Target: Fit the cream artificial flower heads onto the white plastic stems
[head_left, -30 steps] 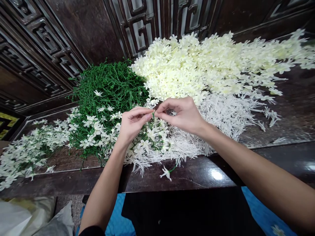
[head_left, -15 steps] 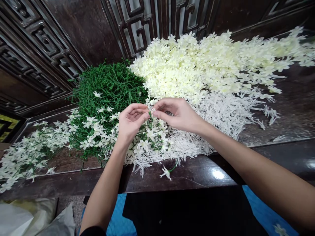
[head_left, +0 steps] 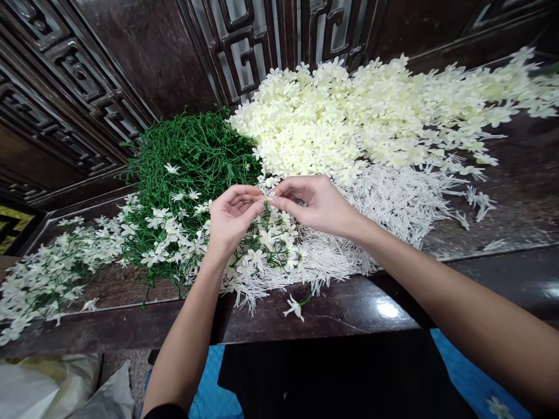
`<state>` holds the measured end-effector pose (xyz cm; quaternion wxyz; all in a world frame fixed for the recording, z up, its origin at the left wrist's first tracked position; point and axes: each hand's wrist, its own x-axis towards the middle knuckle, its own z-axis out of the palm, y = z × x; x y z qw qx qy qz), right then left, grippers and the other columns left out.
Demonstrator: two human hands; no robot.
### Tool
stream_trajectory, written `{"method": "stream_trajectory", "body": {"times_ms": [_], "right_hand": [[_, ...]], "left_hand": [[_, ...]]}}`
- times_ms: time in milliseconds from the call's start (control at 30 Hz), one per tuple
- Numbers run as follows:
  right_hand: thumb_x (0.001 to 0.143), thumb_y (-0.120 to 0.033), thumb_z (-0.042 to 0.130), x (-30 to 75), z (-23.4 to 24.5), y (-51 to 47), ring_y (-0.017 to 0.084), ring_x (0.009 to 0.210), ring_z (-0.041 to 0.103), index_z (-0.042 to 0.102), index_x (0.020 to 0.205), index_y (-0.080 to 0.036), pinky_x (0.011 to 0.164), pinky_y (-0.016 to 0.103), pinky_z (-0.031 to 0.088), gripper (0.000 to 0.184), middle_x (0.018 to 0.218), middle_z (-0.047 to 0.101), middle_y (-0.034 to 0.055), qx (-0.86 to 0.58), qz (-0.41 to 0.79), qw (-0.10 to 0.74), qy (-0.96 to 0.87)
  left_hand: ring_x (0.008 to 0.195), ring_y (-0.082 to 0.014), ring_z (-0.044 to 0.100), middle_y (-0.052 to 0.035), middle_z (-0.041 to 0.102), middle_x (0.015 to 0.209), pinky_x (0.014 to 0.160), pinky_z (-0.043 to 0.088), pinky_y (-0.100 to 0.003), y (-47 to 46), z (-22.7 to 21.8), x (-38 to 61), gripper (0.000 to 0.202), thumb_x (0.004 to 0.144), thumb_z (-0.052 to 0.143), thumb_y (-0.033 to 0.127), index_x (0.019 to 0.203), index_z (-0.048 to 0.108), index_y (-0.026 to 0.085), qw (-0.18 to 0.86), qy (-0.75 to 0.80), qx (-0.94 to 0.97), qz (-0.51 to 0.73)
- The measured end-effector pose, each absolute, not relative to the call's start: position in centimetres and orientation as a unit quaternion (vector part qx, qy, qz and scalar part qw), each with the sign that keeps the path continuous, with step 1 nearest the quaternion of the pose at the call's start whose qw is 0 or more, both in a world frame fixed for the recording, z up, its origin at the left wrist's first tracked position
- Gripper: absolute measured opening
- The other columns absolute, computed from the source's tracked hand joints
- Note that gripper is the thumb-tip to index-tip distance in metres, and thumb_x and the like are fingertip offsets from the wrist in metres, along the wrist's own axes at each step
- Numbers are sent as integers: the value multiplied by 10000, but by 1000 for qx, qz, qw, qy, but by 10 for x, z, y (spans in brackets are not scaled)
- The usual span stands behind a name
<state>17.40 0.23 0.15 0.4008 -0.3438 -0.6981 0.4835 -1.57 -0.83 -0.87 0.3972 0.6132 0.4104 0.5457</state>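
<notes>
A small green-stemmed piece (head_left: 266, 206) is pinched narrowly between thumb and fingertips of the left hand (head_left: 229, 222) and the right hand (head_left: 324, 203); its top is half hidden, so its seating cannot be told. The stem is best steadied by the left, with light, straight pressure applied by the right. White flowers (head_left: 257, 259) are massed beneath, where a dropped part could be lost. Green stems (head_left: 192, 145) are heaped beyond the left hand, cream blossoms (head_left: 340, 122) beyond the right, white filaments (head_left: 402, 201) beside its wrist. One loose flower (head_left: 294, 308) is noted at the bench edge (head_left: 262, 323).
</notes>
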Motion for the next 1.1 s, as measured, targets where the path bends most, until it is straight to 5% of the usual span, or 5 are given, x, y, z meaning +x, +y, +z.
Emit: {"method": "stream_trajectory", "body": {"times_ms": [233,400,667,767,1100], "right_hand": [[906,-338,660,177,-3,8,209,820,651,648,893,-155,743,412,556,184,916,692,95,-381,442,433,-688],[933,-309,626,178,-3,7,183,777,663,611,924,-153,732,368,563,157,849,674,76,-374,472,428,-674],[943,-291,595,177,1,5,143,642,558,607,908,-146,573,311,450,150,751,610,42,-360,418,433,-713],[945,-265,574,177,2,4,133,605,530,601,905,-146,532,295,412,128,716,597,31,-362,404,419,-728],[958,-235,546,175,-3,5,106,579,502,606,914,-139,520,266,402,122,709,587,12,-342,379,410,-756]], "left_hand": [[905,-173,764,-59,717,1121,816,649,-278,-13,-5,-15,249,836,747,202,1047,616,205,403,389,614,556],[923,-197,772,-33,635,1250,848,665,-335,-14,-4,-15,486,782,805,190,1117,464,280,391,388,591,590],[680,-157,756,-64,768,793,637,630,-244,-12,-7,-11,187,804,773,284,900,708,137,413,446,596,526],[638,-136,738,-50,766,751,539,573,-202,-13,-5,-10,149,809,758,261,883,719,138,396,453,601,527],[657,-140,744,-54,775,747,601,601,-220,-14,-6,-9,157,799,760,252,891,718,132,420,445,608,505]]}}
